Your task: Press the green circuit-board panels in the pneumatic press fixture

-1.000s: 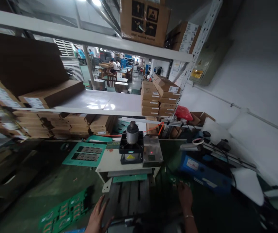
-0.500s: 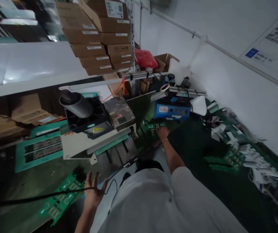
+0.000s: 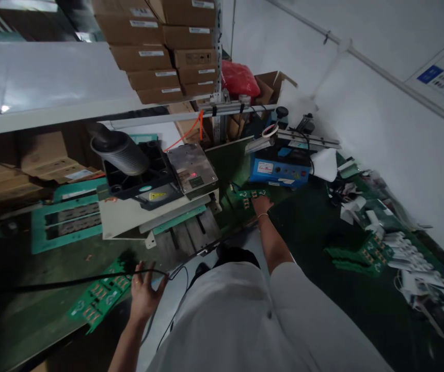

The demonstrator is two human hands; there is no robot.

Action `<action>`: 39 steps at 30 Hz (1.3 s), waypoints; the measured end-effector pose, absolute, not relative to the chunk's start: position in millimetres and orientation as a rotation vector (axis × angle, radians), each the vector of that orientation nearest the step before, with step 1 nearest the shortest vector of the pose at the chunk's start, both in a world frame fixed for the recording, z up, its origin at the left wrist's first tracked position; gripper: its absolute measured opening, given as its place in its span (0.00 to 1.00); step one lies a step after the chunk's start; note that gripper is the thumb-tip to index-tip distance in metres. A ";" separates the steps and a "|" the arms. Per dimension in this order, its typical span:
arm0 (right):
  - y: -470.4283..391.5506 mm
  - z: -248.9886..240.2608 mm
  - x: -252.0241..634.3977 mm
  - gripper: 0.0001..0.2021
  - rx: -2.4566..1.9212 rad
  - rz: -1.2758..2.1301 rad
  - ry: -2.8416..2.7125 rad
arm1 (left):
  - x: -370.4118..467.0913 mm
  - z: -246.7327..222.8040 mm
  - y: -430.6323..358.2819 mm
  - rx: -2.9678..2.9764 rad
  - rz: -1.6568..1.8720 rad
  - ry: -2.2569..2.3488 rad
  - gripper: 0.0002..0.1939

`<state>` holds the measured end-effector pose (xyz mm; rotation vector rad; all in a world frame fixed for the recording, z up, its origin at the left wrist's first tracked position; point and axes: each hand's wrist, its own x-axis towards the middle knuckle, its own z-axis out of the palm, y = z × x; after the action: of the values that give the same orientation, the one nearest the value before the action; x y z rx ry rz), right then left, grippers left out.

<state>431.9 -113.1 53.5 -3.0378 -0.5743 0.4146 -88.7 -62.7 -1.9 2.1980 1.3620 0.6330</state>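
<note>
Circuit board (image 3: 245, 196) at right hand (image 3: 262, 205), can't tell if gripped. Left hand (image 3: 143, 298) open, fingers spread, beside green PCB panels (image 3: 108, 293). Blue machine (image 3: 278, 171) sits near right hand.

Right hand (image 3: 261, 205) at small green circuit board (image 3: 248, 195), press machine (image 3: 140, 170), blue device (image 3: 279, 169)

on the green tabletop (image 3: 303, 227), a hand could slide between the right hand (image 3: 263, 205) and the pile of green boards (image 3: 375, 253). the blue machine (image 3: 278, 169) blocks the way to the back edge there. the big press (image 3: 144, 170) is a tall block further left. by the front edge, a black cord (image 3: 70, 282) cuts across near the left boards (image 3: 104, 295).
</note>
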 end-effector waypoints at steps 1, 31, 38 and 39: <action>-115.8 56.2 430.8 0.18 -3.040 0.406 -0.588 | -88.8 -0.9 -59.5 2.202 0.657 1.358 0.28; -196.7 85.3 300.2 0.19 -2.856 0.243 -0.992 | 40.6 6.9 -21.3 2.578 -0.178 0.845 0.54; -192.3 81.7 272.3 0.21 -2.821 0.203 -1.069 | -19.2 31.1 -4.1 2.549 0.070 0.930 0.58; -189.7 80.0 265.7 0.21 -2.817 0.207 -1.095 | -45.7 30.6 0.6 2.539 0.098 0.990 0.58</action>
<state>265.7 -189.7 80.0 -2.8171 -1.0955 0.2072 -45.7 0.6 30.6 2.5390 0.9902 0.0977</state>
